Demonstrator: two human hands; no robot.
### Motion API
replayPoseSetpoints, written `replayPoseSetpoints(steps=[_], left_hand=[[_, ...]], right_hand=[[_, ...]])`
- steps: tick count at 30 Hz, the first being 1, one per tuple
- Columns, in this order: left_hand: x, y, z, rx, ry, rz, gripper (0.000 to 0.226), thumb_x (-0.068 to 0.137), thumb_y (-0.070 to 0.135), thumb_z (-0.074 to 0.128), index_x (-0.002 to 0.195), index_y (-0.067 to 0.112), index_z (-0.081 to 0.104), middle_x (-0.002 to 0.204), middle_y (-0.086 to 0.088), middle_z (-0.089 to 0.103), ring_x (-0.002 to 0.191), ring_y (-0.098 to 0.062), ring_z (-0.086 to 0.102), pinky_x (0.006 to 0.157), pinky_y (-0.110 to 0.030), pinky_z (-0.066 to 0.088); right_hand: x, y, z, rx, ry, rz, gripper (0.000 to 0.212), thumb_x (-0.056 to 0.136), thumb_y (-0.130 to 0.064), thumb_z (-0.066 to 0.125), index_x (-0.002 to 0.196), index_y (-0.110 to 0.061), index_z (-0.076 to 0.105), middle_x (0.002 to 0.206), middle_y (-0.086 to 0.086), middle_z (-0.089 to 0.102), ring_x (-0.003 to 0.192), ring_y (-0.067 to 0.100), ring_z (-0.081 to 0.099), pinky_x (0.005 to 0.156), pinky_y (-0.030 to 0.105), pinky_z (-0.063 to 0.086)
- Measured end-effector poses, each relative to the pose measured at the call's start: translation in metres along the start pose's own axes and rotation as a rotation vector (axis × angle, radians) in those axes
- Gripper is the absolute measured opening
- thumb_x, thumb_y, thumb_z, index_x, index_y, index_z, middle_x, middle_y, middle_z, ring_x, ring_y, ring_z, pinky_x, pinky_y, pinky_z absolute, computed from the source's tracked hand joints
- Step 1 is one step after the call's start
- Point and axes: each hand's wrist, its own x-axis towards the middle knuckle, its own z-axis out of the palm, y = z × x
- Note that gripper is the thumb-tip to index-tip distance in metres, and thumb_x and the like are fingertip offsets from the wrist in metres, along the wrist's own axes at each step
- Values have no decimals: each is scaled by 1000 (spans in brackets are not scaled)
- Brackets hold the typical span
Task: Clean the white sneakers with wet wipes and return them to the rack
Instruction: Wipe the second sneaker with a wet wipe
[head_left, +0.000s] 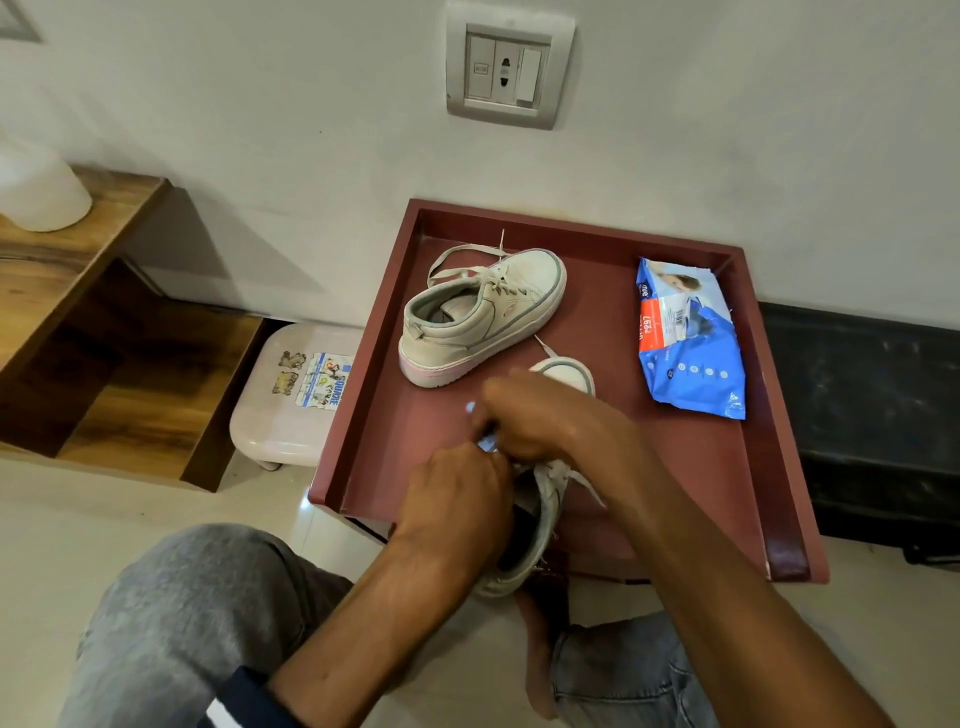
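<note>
One white sneaker (483, 317) stands upright on the maroon tray table (374, 364), its laces loose, toe toward the wall. A second white sneaker (545, 519) lies at the table's near edge, toe (569, 371) pointing away, mostly hidden under my hands. My left hand (457, 499) grips this sneaker at its collar. My right hand (540, 421) is curled over the shoe's upper and pinches a small white wet wipe (485, 441) against it. A blue pack of wet wipes (688, 338) lies on the table's right side.
A wooden shelf unit (104, 322) stands to the left against the wall, with a white container (41, 192) on top. A pale plastic stool (296, 395) sits between shelf and table. A dark bench (872, 415) runs along the right. My knees are below the table.
</note>
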Motion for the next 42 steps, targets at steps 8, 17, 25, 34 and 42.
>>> replayPoseSetpoints(steps=[8, 17, 25, 34, 42], left_hand=[[0, 3, -2, 29, -14, -24, 22, 100, 19, 49, 115, 8, 62, 111, -10, 64, 100, -28, 64, 68, -31, 38], [0, 2, -1, -10, -4, -29, 22, 99, 20, 49, 113, 8, 63, 110, -11, 65, 99, -30, 65, 69, -32, 40], [-1, 2, -1, -48, 15, -32, 21, 99, 22, 52, 110, 8, 64, 98, -8, 63, 85, -25, 61, 67, -30, 40], [0, -6, -2, -109, -22, -28, 21, 97, 26, 54, 105, 9, 64, 85, -3, 54, 83, -25, 59, 70, -30, 46], [-4, -14, -7, -134, -34, -7, 24, 97, 35, 53, 106, 15, 60, 92, -2, 57, 90, -22, 62, 80, -32, 54]], right_hand=[[-1, 34, -10, -54, 237, 228, 24, 91, -24, 62, 113, -21, 72, 111, 11, 68, 104, 31, 61, 93, 39, 47], [-30, 60, 3, 172, 402, 521, 31, 82, -4, 52, 110, -3, 67, 103, 21, 66, 93, 39, 61, 68, 33, 45], [-68, 24, 21, 326, 213, 555, 12, 81, -9, 52, 69, -7, 52, 79, 12, 63, 74, 32, 57, 56, 26, 38], [-95, 45, 13, 404, 797, 553, 13, 92, -16, 59, 90, -9, 70, 86, 6, 71, 85, 23, 64, 77, 42, 55], [-116, 22, 31, 521, 858, 439, 18, 91, -8, 58, 82, -21, 67, 76, -14, 63, 71, 4, 60, 62, 15, 47]])
